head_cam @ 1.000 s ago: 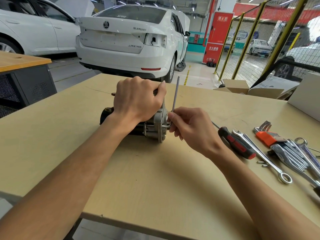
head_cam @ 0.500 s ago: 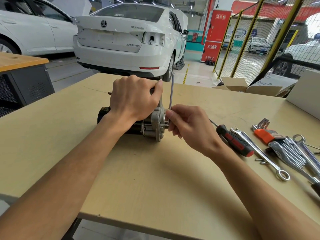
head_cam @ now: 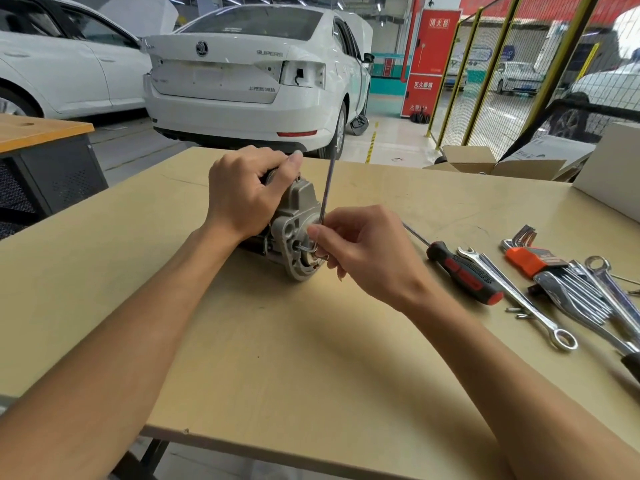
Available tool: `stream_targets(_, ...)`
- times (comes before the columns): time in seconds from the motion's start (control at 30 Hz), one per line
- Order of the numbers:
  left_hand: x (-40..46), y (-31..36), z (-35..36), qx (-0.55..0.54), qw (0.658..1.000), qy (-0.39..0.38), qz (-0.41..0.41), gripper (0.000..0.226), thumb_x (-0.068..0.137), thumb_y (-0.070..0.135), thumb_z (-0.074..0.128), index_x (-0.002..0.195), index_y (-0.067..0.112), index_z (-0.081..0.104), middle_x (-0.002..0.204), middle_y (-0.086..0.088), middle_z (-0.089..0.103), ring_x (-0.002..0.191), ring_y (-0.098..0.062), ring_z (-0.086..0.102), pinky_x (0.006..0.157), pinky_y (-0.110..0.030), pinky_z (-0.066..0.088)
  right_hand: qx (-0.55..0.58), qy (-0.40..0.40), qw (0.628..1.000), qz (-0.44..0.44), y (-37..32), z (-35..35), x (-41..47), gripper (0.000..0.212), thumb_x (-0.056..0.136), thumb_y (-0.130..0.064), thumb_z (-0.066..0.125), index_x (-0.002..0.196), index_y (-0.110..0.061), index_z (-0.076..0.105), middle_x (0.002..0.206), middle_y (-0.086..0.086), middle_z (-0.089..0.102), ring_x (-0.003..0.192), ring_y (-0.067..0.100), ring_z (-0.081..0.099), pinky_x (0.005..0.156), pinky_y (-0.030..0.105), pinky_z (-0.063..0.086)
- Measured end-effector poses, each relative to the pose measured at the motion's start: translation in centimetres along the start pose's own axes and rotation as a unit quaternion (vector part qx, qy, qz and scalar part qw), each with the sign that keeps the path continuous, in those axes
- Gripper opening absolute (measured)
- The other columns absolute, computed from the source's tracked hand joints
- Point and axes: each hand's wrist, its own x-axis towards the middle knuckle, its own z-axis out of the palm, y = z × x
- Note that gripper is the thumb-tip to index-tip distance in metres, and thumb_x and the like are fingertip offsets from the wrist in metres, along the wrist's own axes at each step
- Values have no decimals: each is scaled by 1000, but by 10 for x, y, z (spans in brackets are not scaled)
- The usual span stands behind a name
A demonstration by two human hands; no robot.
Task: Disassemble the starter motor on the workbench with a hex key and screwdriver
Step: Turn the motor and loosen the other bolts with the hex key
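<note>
Near the desk's far edge, a heavy-looking grey metal starter motor is steadied by the left hand wrapped over its body, while a thin steel hex key is pinched at its bend by the right hand.

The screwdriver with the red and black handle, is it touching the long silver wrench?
Touching. The head view shows the wrench lying right against the screwdriver handle, no gap between them.

Grey starter motor on its side; hex key upright in end face.
</note>
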Motion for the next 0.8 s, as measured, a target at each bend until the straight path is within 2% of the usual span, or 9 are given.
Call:
stream_targets(0.2, -2, -6, 8, 2, 999, 33, -14, 62, 99, 42, 36, 68, -1, 69, 59, -13, 59, 57, -29, 51, 57, -44, 38, 25, 7, 1000, 13, -1, 0, 1, 24, 101, -19, 58, 83, -4, 65, 66, 1, 69, 53, 24, 66, 56, 44, 56)
stream_targets(0.37, -3, -8, 9, -15, 999, 33, -22, 57, 98, 38, 38, 71, 1, 72, 62, -12, 63, 59, -30, 54, 56, -44, 41, 68, 46, 997, 11, 0, -5, 3, 26, 101, -18, 56, 84, 1, 60, 67, 7, 69, 49, 19, 62, 48, 36, 54)
stream_targets(0.53, 0, -8, 11, -49, 997, 32, -50, 54, 94, 38, 42, 71, 1, 74, 60, -16, 63, 59, -32, 55, 58, -44, 42, 82, 40, 996, 24, 2, -10, 4, 31, 101, -17, 58, 80, 5, 63, 64, 6, 68, 47, 17, 61, 46, 33, 53)
stream_targets(0.67, 3, -8, 11, -80, 994, 23, -64, 54, 93, 38, 44, 70, -2, 73, 61, -16, 64, 60, -34, 56, 61, -46, 44, 84, 30, 995, 37, 3, -13, 3, 33, 101, -17, 58, 79, 7, 65, 64, 8, 71, 48, 26, 63, 48, 40, 53)
stream_targets(0.7, 3, -8, 12, -86, 994, 22, -63, 53, 93, 38, 45, 70, -1, 73, 61, -15, 65, 60, -33, 56, 62, -45, 44, 81, 29, 996, 37, 3, -13, 3, 33, 100, -18, 58, 79, 6, 66, 66, 8, 71, 47, 24, 62, 47, 38, 52)
stream_targets(0.8, 2, -8, 12, -98, 993, 18, -59, 51, 94, 37, 45, 71, 1, 74, 62, -7, 64, 59, -22, 55, 63, -39, 44, 64, 30, 997, 31, 3, -10, 3, 33, 100, -20, 60, 76, 0, 69, 67, 3, 73, 41, 4, 52, 45, 20, 43)
